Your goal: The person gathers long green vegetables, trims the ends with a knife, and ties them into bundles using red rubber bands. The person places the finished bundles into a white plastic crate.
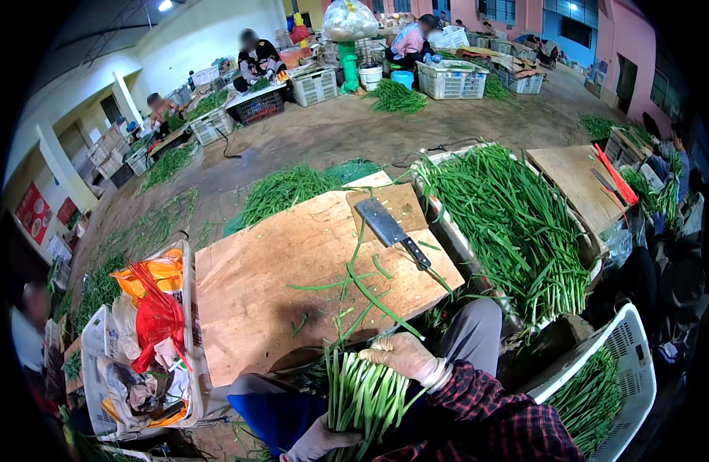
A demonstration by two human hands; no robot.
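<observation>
A bunch of garlic chives point(363, 393), pale stalk ends upward, stands over my lap. My left hand point(320, 442), gloved, grips it low down. My right hand point(404, 358), in a thin pale glove, is closed on the stalks near their upper ends. Just beyond is a wooden board point(269, 269) with loose green leaves scattered on it. A cleaver point(387, 229) with a dark handle lies on a smaller cutting board point(404, 204) toward the far right of that surface.
At right, a crate point(477, 266) is heaped with chives; a white basket point(635, 362) holds more. At left, a white crate point(100, 377) contains plastic bags and red ties point(155, 319). More chives point(289, 189) lie beyond the board. Several people work farther off among crates.
</observation>
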